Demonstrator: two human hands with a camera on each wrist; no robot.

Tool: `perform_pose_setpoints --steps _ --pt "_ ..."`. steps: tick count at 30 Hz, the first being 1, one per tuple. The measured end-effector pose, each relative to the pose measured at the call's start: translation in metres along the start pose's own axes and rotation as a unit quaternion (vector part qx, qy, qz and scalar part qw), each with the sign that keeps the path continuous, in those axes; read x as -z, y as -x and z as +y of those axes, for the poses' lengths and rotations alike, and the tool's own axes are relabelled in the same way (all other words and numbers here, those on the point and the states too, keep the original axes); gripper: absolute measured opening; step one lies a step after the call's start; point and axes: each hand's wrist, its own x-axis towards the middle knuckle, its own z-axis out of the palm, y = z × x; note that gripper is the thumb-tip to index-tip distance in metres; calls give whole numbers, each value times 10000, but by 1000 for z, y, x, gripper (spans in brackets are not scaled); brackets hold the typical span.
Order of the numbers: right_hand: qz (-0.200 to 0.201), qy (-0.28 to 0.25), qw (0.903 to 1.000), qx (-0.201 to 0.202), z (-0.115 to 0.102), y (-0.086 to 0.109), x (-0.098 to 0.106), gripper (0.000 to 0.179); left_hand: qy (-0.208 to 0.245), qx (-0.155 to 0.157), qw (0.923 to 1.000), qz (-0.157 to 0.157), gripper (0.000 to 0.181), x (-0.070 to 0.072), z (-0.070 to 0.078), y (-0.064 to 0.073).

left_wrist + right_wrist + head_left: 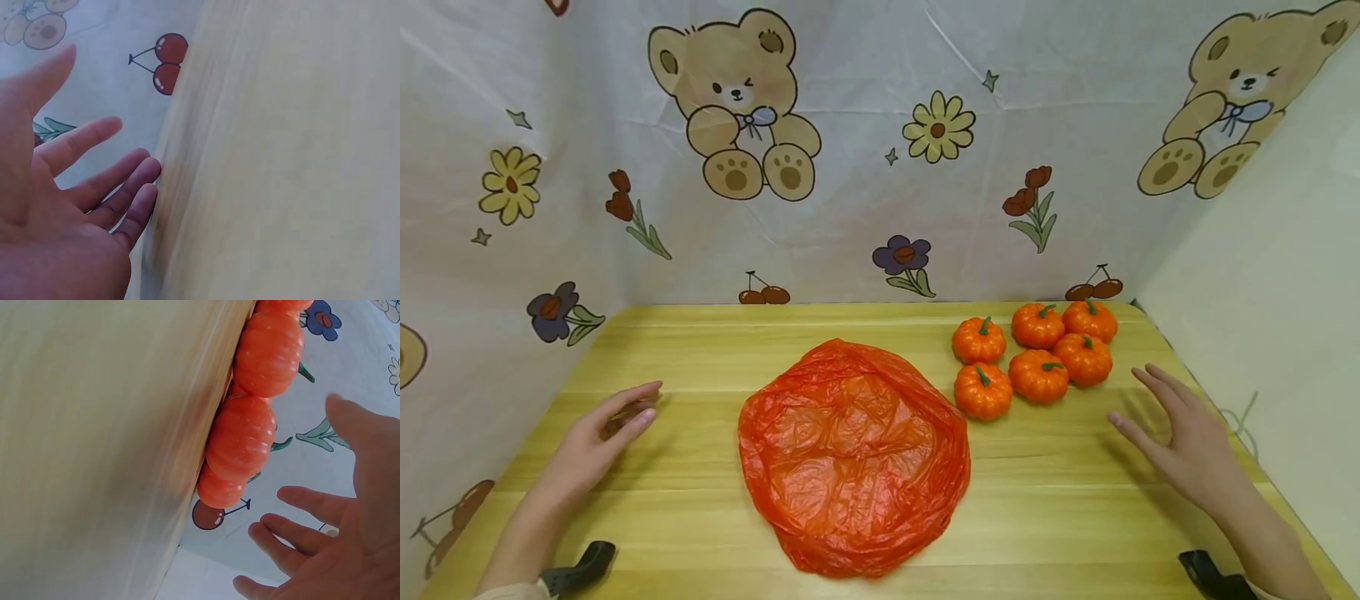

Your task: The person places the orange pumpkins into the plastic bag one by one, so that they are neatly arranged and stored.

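A red plastic bag lies spread in a round shape on the table, its rim bunched up around a flatter middle. Behind it and to the right sit several small orange pumpkins with green stems, grouped close together. My left hand is to the left of the bag, apart from it, fingers relaxed and holding nothing. On the other side, my right hand is to the right of the pumpkins with thumb and fingers spread, touching none of them. In the right wrist view, pumpkins stand beyond the fingers.
The wooden table meets a patterned cloth with bears and flowers at the back and left. A pale wall borders the right side. Each wrist wears a black mount.
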Motion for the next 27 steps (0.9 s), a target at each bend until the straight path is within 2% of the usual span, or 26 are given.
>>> perform_pose_setpoints --steps 4,8,13,20,27 --pt "157 -147 9997 -62 -2 2 0 67 264 178 9995 -18 48 -1 0 0" --pt "304 -195 9993 -82 -5 1 -1 64 649 89 9978 68 45 -6 0 -1" --pt "380 -175 9991 -116 -6 0 -1 62 1245 -54 9921 175 42 -17 0 -5" --pt "441 -139 9989 -102 -6 0 -3 60 1299 -129 9914 87 41 -36 11 -11" --pt "351 -246 9990 -113 -7 0 -2 61 1593 -174 9871 0 40 -55 24 -14"
